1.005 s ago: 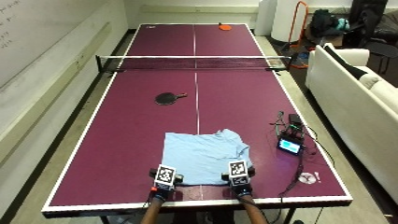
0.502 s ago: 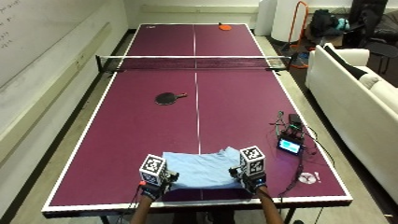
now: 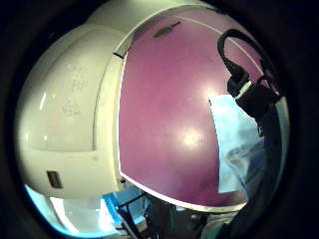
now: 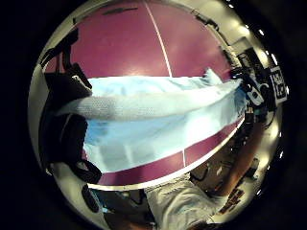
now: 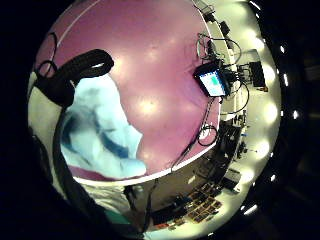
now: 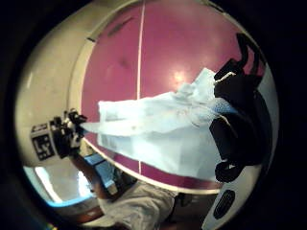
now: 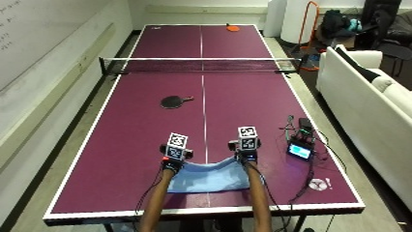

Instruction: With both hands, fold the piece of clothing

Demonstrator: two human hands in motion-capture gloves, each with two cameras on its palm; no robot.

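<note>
Outside view: a person stands at the near end of a purple table (image 7: 128, 159), both forearms reaching over it.
Garment: a light blue shirt (image 7: 209, 176) lies on the table near its near edge, between and under the forearms; its far edge is lifted and hangs in a shallow sag between the two hands.
Left hand: the left hand (image 7: 172, 162) is raised above the table and clenched on the lifted edge at its own end; the left thumb side palm view shows cloth (image 4: 153, 124) running straight out from the palm, a stretched band of it leading across to the other hand (image 4: 254, 91).
Right hand: the right hand (image 7: 245, 154) grasps the opposite end of that edge; the right thumb side palm view shows fabric (image 6: 158, 127) bunched at the fingers (image 6: 237, 96) and drawn taut toward the left hand (image 6: 67, 136).
Beyond the grip: a black paddle (image 7: 175, 101) lies on the table well ahead of both hands, short of the net (image 7: 201, 65); an orange paddle (image 7: 232, 28) lies at the far end.
Right of the grip: a small device with a lit screen (image 7: 300, 151) sits near the table's right edge with cables, and a white disc (image 7: 316, 183) lies nearer the person.
Off the table: a white sofa (image 7: 373, 111) stands to the right.
</note>
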